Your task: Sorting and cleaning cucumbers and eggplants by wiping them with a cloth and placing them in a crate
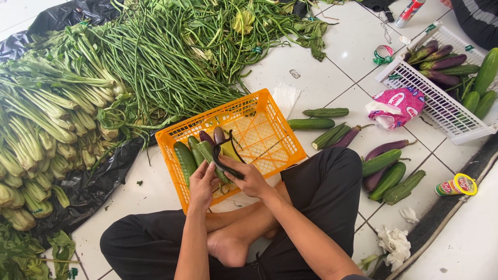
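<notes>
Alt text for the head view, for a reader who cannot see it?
Seated cross-legged on white tiles, a person's left hand and right hand hold a vegetable bundle with a black band over an orange crate. Long beans lie behind.

We sat cross-legged, both forearms stretched forward, our left hand [202, 181] and right hand [248, 179] curled close together, fingers gripping.

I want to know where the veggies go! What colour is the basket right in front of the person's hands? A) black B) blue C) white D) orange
D: the basket that the left hand and right hand work over is orange, with cucumbers and eggplants bunched at its near end.
</notes>
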